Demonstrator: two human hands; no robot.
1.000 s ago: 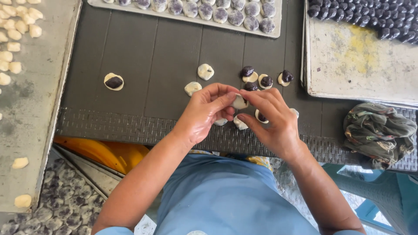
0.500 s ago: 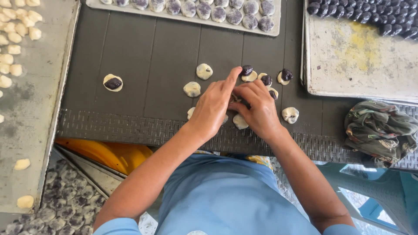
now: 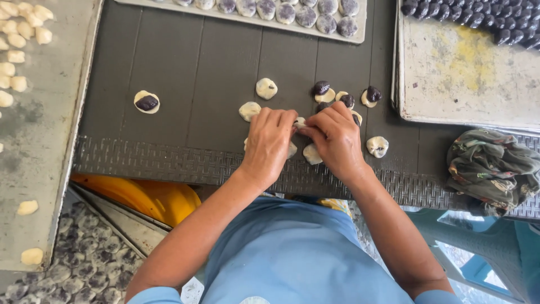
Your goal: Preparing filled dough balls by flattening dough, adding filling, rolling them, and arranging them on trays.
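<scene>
My left hand [image 3: 269, 144] and my right hand [image 3: 335, 139] meet palm-down near the front edge of a dark slatted table [image 3: 197, 73]. Their fingertips pinch together on a small pale dough piece [image 3: 300, 121]. Around them lie flat dough rounds [image 3: 265, 88], some topped with a dark purple filling ball [image 3: 321, 87]. One filled round [image 3: 147, 102] lies alone to the left. A closed dough ball [image 3: 377, 146] rests just right of my right hand. More pieces are partly hidden under my hands.
A tray of finished purple-tinted balls [image 3: 292, 12] runs along the far edge. A worn metal tray [image 3: 467, 73] with dark filling balls [image 3: 484, 19] stands at right, a crumpled patterned cloth [image 3: 492, 169] below it. Pale dough lumps [image 3: 17, 50] lie on a grey board at left.
My hands reached forward to the filled rounds half a second ago and have come back toward me, now pinching one dough piece together.
</scene>
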